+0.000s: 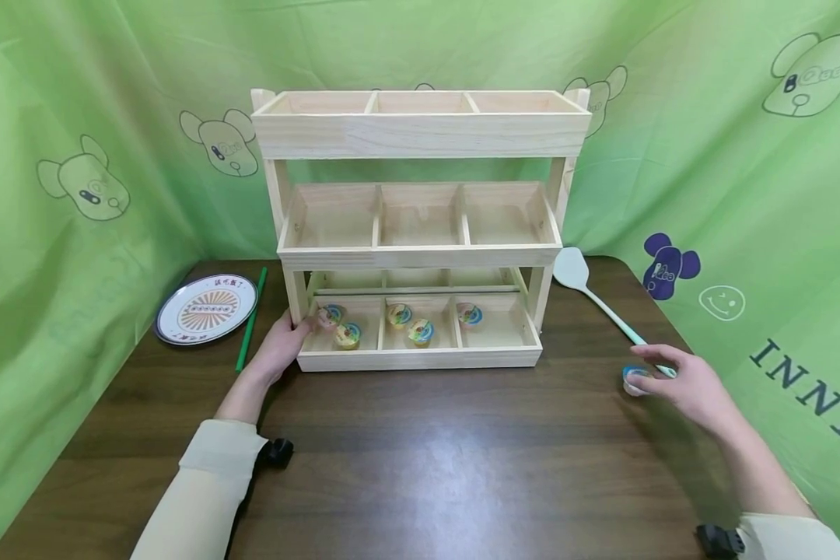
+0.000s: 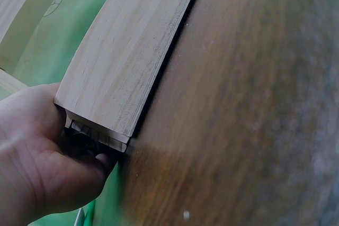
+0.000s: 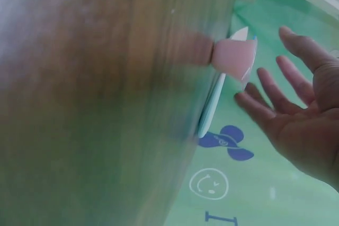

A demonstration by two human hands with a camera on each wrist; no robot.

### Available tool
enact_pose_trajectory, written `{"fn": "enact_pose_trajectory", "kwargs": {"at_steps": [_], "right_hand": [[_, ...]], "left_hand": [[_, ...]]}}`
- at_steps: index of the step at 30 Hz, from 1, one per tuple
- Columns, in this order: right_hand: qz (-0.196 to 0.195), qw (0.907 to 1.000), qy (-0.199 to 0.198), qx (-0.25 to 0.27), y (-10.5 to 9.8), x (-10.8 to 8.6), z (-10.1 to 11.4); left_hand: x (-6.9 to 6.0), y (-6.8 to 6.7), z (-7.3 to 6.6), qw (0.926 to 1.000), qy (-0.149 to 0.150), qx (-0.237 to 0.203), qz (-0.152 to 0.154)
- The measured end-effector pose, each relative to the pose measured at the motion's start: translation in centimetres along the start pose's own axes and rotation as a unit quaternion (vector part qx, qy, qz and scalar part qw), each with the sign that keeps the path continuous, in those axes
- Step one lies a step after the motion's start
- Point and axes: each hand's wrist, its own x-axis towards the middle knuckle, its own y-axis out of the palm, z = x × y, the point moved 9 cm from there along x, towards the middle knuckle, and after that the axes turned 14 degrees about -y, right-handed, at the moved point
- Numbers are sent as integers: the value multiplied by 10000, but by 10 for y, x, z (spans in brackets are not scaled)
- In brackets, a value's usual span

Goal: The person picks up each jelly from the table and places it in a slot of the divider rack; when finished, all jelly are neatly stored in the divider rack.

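A three-tier wooden shelf [image 1: 420, 138] stands at the middle back of the table. My left hand [image 1: 280, 348] grips the left end of its bottom tray [image 1: 420, 361]; in the left wrist view the hand [image 2: 39, 154] is at the corner of the tray [image 2: 124, 51], part of the fingers hidden behind the wood. Over at the right, my right hand [image 1: 693, 387] reaches toward a small jelly cup [image 1: 633, 381] on the table. The right wrist view has that hand [image 3: 302, 123] with fingers spread beside the pink cup [image 3: 233, 56], not closed round it.
Several jelly cups [image 1: 420, 333] sit in the bottom tray's three compartments. A white spatula [image 1: 572, 268] lies right of the shelf, its handle running under my right hand. At left are a round patterned plate [image 1: 175, 315] and a green stick [image 1: 250, 327]. Green cloth [image 1: 420, 39] surrounds the table.
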Motion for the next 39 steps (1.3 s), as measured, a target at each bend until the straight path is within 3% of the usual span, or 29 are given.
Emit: {"fn": "enact_pose_trajectory", "kwargs": {"at_steps": [8,15,27,39], "right_hand": [[611,9974,351,-135,8,-3,-11],[815,9952,545,-34,15,1,-14],[870,9960,156,-123,26,11,7],[346,9991,-251,40,30,26,40]], "left_hand": [[0,0,-1,10000,28,43,13],[-2,1,-1,10000,32,-9,54],[0,0,-1,10000,68,3,14],[-1,1,-2,9999,-10,-106,73]]}}
